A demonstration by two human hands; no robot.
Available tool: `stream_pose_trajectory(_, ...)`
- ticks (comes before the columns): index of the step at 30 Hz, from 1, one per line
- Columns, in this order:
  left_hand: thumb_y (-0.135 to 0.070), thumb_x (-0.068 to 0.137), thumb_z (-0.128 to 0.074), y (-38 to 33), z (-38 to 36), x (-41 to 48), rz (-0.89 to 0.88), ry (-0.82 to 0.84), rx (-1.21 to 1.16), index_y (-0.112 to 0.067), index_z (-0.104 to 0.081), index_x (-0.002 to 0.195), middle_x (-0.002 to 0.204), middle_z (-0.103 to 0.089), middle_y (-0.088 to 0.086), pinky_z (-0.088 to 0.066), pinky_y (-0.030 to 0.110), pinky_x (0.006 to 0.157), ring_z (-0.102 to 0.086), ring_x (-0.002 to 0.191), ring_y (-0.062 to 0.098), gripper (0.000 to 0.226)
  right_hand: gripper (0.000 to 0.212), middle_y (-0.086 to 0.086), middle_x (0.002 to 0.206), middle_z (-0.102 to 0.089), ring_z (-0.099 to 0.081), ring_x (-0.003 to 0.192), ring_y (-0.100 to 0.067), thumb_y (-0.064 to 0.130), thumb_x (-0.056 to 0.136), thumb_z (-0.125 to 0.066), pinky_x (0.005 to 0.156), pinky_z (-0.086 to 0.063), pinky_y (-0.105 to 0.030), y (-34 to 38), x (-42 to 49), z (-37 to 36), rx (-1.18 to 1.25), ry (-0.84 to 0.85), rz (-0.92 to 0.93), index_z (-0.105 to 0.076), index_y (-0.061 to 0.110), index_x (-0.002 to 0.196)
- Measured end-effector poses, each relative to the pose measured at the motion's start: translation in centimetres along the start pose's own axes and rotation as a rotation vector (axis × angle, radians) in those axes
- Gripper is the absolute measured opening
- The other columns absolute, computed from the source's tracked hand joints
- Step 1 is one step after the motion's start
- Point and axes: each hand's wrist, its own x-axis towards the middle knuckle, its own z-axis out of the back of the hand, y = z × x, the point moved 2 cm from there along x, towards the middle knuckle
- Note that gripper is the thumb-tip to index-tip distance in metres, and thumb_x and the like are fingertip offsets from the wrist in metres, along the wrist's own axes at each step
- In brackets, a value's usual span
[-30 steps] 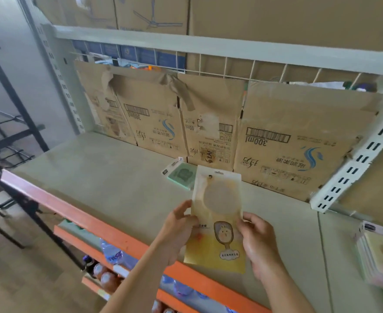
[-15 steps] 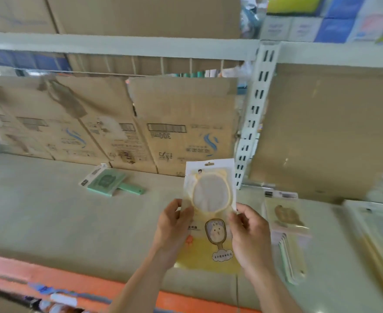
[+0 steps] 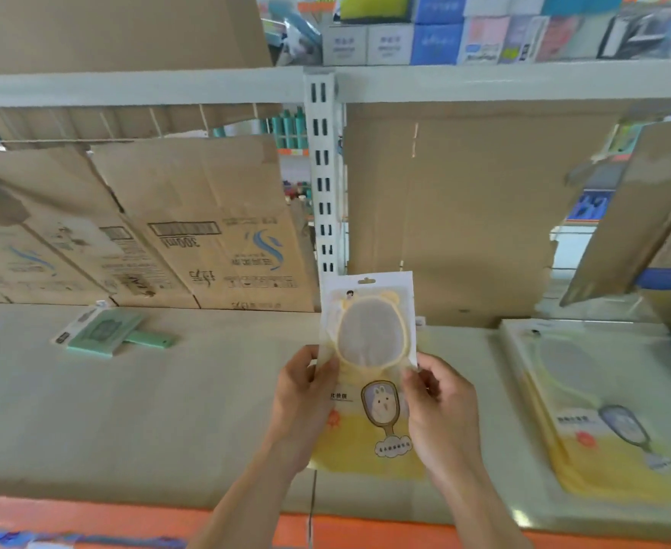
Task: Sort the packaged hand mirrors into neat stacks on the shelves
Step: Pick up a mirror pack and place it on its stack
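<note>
Pinches the clear-packeted yellow bear-eared hand mirror (image 3: 369,342) upright over the grey metal shelf (image 3: 167,410), left hand (image 3: 306,406) and right hand (image 3: 441,414) at opposite edges, now swung rightward toward the matching yellow stack (image 3: 603,414), likely its home.

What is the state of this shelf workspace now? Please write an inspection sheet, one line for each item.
Surface: grey shelf board with an orange front edge.
Job's things: yellow packaged hand mirror held upright above the shelf; stack of yellow packaged mirrors lying flat at the right; green packaged hand mirror lying alone at the left.
Clutter: flattened cardboard boxes lean against the back.
Hands: left hand and right hand each pinch one side edge of the yellow packaged hand mirror.
Cables: nothing seen.
Surroundings: slotted metal upright behind; boxed goods on the upper shelf.
</note>
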Motion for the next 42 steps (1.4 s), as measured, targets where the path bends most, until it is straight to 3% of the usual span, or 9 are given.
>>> stream_pose_trajectory(8,-0.018,0.095,-0.053,0.4,-6.3,-1.8,0.006,0.043,-0.055,-0.013,-0.061,0.084,0.062,-0.054,0.004,-0.038,0.024,0.041,-0.046,0.048,0.016,0.015,0.018,0.012,0.042,-0.041,-0.033,0.043,-0.004,0.014,0.095,-0.052,0.043,-0.03,-0.015,-0.5,0.0,6.5,-0.027,-0.025,0.019,-0.067,0.023,0.092)
stream_pose_trajectory(12,-0.017,0.095,-0.053,0.3,-9.3,-2.8,0.005,0.07,-0.081,-0.018,-0.064,0.085,0.063,-0.059,0.005,-0.043,0.026,0.043,-0.053,0.052,0.016,0.015,0.03,0.008,0.048,-0.04,-0.038,0.049,-0.01,0.016,0.095,-0.051,0.05,-0.035,-0.026,-0.6,0.1,9.4,-0.027,-0.046,0.028,-0.063,0.039,0.079)
stream_pose_trajectory(18,-0.021,0.093,-0.057,0.4,-13.7,-3.5,0.029,0.067,-0.069,-0.021,-0.064,0.091,0.083,-0.072,0.01,-0.056,0.046,0.066,-0.069,0.076,0.028,0.007,0.019,0.002,0.05,-0.034,-0.031,0.049,-0.012,0.015,0.094,-0.05,0.048,-0.03,-0.024,-1.5,0.7,14.0,-0.089,-0.075,0.041,-0.064,0.006,0.084)
stream_pose_trajectory(20,-0.023,0.092,-0.059,0.4,-15.0,-3.5,0.009,0.081,-0.044,-0.028,-0.065,0.084,0.082,-0.072,0.008,-0.056,0.048,0.07,-0.069,0.078,0.029,0.012,0.019,0.005,0.048,-0.037,-0.034,0.047,-0.009,0.017,0.094,-0.051,0.049,-0.033,-0.024,-1.8,0.9,15.4,-0.119,-0.096,0.038,-0.065,0.012,0.082)
stream_pose_trajectory(22,-0.021,0.093,-0.058,0.1,-16.2,-3.7,-0.012,0.111,-0.033,-0.025,-0.066,0.087,0.08,-0.071,0.007,-0.057,0.04,0.069,-0.069,0.075,0.024,0.01,0.021,0.003,0.048,-0.043,-0.037,0.046,-0.012,0.017,0.094,-0.051,0.051,-0.037,-0.028,-2.0,1.1,16.6,-0.131,-0.117,0.035,-0.066,0.018,0.08)
stream_pose_trajectory(24,-0.018,0.094,-0.056,-0.1,-17.4,-3.7,-0.015,0.157,-0.025,-0.016,-0.066,0.09,0.078,-0.068,0.006,-0.054,0.03,0.063,-0.064,0.069,0.017,0.011,0.021,-0.007,0.054,-0.054,-0.045,0.051,-0.022,0.016,0.093,-0.053,0.054,-0.044,-0.034,-2.4,1.5,17.8,-0.147,-0.158,0.023,-0.067,0.021,0.078)
stream_pose_trajectory(29,-0.022,0.092,-0.05,0.4,-20.4,-2.6,-0.107,0.274,0.175,0.0,-0.051,0.078,0.067,-0.04,0.005,-0.029,0.03,0.06,-0.036,0.063,0.016,0.027,0.021,-0.002,0.059,-0.06,-0.052,0.055,-0.018,0.015,0.093,-0.051,0.055,-0.047,-0.036,-3.9,3.0,21.1,-0.239,-0.187,-0.016,-0.067,0.019,0.08)
stream_pose_trajectory(34,-0.022,0.082,-0.044,0.6,-23.0,-1.6,-0.16,0.375,0.282,-0.004,-0.035,0.066,0.067,-0.028,0.006,-0.021,0.034,0.058,-0.025,0.063,0.019,0.026,0.022,0.003,0.058,-0.055,-0.042,0.052,-0.01,0.015,0.092,-0.052,0.048,-0.034,-0.02,-5.0,4.5,23.6,-0.437,-0.212,-0.023,-0.062,0.011,0.072)
stream_pose_trajectory(42,-0.01,0.085,-0.048,1.7,-24.3,0.0,-0.227,0.358,0.359,-0.015,-0.024,0.06,0.056,-0.022,-0.003,-0.017,0.027,0.05,-0.02,0.058,0.015,0.036,0.019,0.003,0.058,-0.058,-0.052,0.06,-0.012,0.02,0.091,-0.053,0.057,-0.043,-0.029,-6.6,6.5,24.2,-0.502,-0.21,-0.065,-0.066,0.02,0.078)
